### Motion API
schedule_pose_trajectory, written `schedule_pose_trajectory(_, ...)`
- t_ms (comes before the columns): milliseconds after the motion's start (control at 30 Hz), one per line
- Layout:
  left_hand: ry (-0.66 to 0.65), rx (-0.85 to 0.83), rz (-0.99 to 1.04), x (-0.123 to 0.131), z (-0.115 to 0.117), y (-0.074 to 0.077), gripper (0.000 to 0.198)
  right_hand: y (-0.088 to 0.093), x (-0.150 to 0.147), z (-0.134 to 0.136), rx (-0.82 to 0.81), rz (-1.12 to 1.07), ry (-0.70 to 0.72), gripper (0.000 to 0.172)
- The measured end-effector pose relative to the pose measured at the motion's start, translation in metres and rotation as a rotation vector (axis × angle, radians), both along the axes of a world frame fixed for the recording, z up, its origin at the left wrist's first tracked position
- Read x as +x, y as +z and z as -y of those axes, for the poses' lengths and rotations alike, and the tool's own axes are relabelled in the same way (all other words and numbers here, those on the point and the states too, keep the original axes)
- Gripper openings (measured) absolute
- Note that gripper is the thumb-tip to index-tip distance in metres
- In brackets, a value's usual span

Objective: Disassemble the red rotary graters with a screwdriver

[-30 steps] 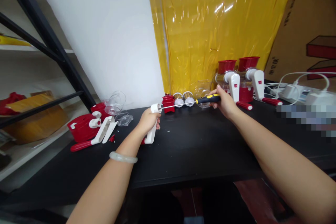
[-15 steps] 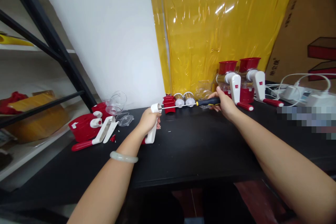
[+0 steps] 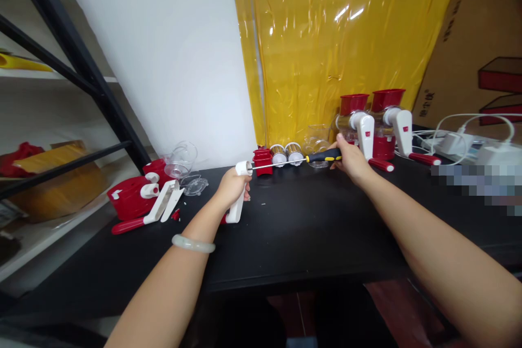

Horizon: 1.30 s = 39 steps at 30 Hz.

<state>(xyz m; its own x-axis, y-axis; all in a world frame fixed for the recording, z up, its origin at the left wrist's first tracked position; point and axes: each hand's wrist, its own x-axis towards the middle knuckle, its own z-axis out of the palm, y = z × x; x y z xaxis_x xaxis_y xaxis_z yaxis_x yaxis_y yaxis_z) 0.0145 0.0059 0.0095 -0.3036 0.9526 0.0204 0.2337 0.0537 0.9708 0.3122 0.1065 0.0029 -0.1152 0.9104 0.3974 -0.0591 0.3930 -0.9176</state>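
My left hand (image 3: 229,187) is wrapped round a white crank handle (image 3: 240,191) that it holds upright over the black table (image 3: 302,228). My right hand (image 3: 351,162) grips the black and yellow handle of a screwdriver (image 3: 299,160). The thin metal shaft runs level to the left, and its tip meets the round top of the white handle. A pale bangle sits on my left wrist.
Loose red and white grinder parts (image 3: 141,198) and clear plastic cups (image 3: 182,161) lie at the left. A small red part (image 3: 261,161) and two metal drums (image 3: 285,154) stand at the wall. Two assembled red and white grinders (image 3: 373,125) stand behind my right hand, with cables and chargers (image 3: 468,144) further right.
The screwdriver handle has turned a little in my right hand, so more yellow shows. Both hands stay in nearly the same place.
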Motion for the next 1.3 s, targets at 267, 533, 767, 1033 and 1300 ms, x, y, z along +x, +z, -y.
schedule_pose_trajectory(267, -0.023, 0.020, -0.005, 0.000, 0.001, 0.000, 0.016, 0.010, -0.003, 0.014, -0.078, -0.400, 0.274, 0.030)
schedule_pose_trajectory(533, -0.012, 0.011, -0.003, -0.001, 0.001, 0.000, 0.016, 0.001, -0.003, 0.001, -0.090, -0.107, 0.052, 0.044)
schedule_pose_trajectory(767, -0.018, 0.014, -0.004, 0.000, 0.001, 0.000, 0.014, 0.006, -0.004, 0.010, -0.073, -0.407, 0.280, 0.029)
schedule_pose_trajectory(1033, -0.005, 0.002, 0.002, 0.000, 0.001, 0.001, 0.015, 0.002, -0.006, 0.002, -0.108, -0.189, 0.074, 0.038)
schedule_pose_trajectory(1300, -0.016, 0.014, 0.003, 0.000, 0.001, 0.002, 0.014, 0.008, -0.002, 0.012, -0.100, -0.372, 0.296, 0.024)
